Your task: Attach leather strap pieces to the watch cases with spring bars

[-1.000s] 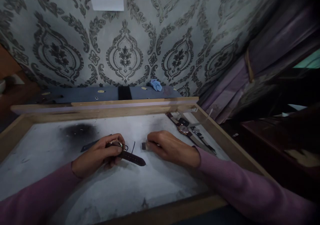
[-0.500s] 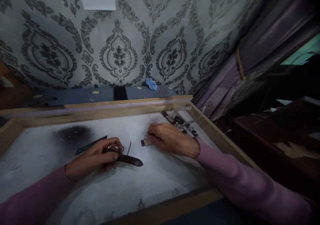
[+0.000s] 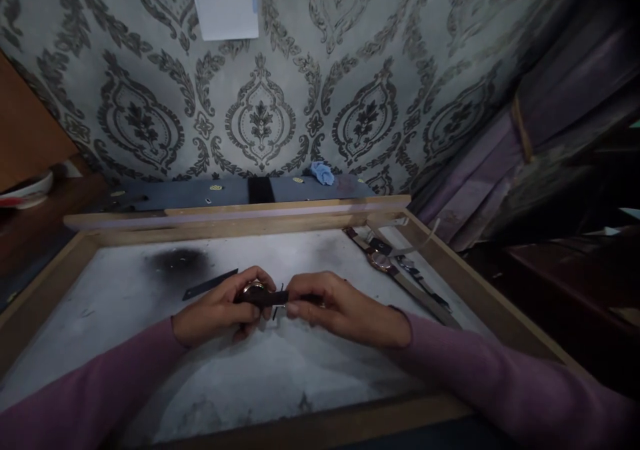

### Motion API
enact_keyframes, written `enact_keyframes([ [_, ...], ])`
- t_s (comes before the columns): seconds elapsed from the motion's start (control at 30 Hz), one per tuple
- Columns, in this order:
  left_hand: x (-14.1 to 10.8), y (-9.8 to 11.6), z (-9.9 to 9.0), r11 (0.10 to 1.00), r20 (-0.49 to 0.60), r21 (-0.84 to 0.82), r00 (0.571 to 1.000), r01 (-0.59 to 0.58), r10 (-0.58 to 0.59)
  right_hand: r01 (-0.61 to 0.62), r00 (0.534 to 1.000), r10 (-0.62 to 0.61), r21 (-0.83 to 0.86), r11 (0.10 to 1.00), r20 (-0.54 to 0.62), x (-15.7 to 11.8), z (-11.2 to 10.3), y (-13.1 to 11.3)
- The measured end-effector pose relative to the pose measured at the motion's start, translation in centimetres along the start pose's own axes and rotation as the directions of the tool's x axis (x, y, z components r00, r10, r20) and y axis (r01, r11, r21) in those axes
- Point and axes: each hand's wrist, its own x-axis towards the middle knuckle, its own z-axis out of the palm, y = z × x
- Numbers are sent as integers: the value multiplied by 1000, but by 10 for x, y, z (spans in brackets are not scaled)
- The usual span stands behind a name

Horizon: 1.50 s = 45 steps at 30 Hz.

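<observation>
Wood-rimmed tray (image 3: pixel 400 415) with a pale, smudged floor. Midway between left and right edges, held just above: dark-strapped watch (image 3: pixel 270 297), long axis roughly parallel to the far edge, leathery strap pointing right. Round, shiny case gripped in curled fingers of the left hand (image 3: pixel 220 310); strap pinched between thumb and fingers of the right hand (image 3: pixel 340 307). Beyond: slanting flat dark strip (image 3: pixel 211 284); toward the far right corner, other watches (image 3: pixel 381 261); past the far edge, crumpled blue cloth (image 3: pixel 323 173), scroll-patterned wallpaper (image 3: pixel 260 117).
</observation>
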Motion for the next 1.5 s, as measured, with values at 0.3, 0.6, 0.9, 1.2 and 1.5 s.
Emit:
enact_keyframes([
  [0.3,-2,10,-6,995,-4,-56,996,-84,84,122,945,-207,-314,942,-254,-9,6,-20],
  [0.6,-11,18,-6,973,-125,-142,979,-181,163,102,846,-235,-286,953,-479,-8,0,-26],
  [0.9,-21,19,-6,929,-134,-349,988,-125,83,197,787,-181,-38,980,-590,25,9,-19],
  [1.2,-17,21,-12,969,-162,-189,978,-162,131,247,772,-256,-96,964,-582,28,9,-4],
  [1.5,-18,19,-15,981,-241,-79,958,-178,155,211,820,-365,-359,909,-440,14,5,-2],
])
